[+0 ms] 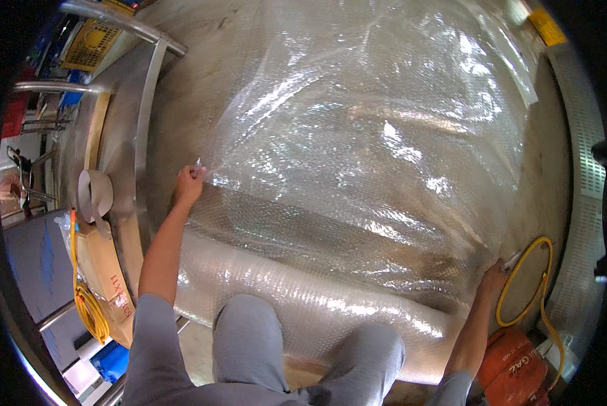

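Observation:
A wide sheet of clear bubble wrap (357,149) spreads away from me over the floor, wrinkled and shiny. Its near end runs into a thick roll of bubble wrap (303,287) lying crosswise against my knees. My left hand (191,183) is closed on the sheet's left edge, a bit of film poking up from the fingers. Farther right and nearer to me, my right hand (494,276) pinches the sheet's right edge, which is gathered there. Both arms are spread wide.
Beside my right hand a yellow hose (544,267) loops above an orange-red container (515,369). At the left stand a metal-edged panel (148,115), a cardboard box (107,284), a coiled yellow cord (90,314) and a roll of grey strip (97,193). A perforated metal panel (588,155) borders the right.

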Motion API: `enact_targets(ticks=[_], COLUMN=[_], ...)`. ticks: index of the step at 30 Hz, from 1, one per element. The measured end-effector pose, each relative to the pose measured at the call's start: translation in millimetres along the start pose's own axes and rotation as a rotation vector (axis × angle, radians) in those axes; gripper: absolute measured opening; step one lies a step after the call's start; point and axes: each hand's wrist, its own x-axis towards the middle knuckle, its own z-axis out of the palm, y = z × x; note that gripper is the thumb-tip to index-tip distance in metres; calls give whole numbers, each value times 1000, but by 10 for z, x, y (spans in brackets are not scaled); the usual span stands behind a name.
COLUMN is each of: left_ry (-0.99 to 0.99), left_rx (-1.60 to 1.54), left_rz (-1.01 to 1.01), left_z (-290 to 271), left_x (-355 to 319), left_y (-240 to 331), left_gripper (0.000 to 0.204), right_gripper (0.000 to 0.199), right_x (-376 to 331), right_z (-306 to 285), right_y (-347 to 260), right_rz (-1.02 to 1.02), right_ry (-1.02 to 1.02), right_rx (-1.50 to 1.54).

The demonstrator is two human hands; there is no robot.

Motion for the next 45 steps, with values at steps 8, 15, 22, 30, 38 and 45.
enact_targets(ticks=[8, 15, 22, 30, 38, 45], left_ry=[-154, -552, -711, -778, -627, -427], left_rx=[480, 446, 98, 185, 118, 171], left_rz=[784, 804, 751, 592, 770, 854], left_z=[-592, -768, -485, -663, -583, -478], left_x=[121, 535, 975, 982, 958, 902], left_y=[53, 63, -69, 230, 204, 146], left_gripper=[52, 50, 32, 29, 22, 13], right_gripper=[54, 61, 55, 67, 75, 76], right_x=[-1691, -3399, -4557, -5170, -5426, -5222], right_z=[789, 2095, 3124, 3708, 4015, 3973], right_y=[-1134, -2295, -2622, -2622, -2749, -2672], right_rz=[-295, -667, -1157, -1345, -1287, -1230], right_ry=[-648, -1489, -1465, -1256, -1266, -1254], right_rx=[161, -254, -429, -481, -544, -568])
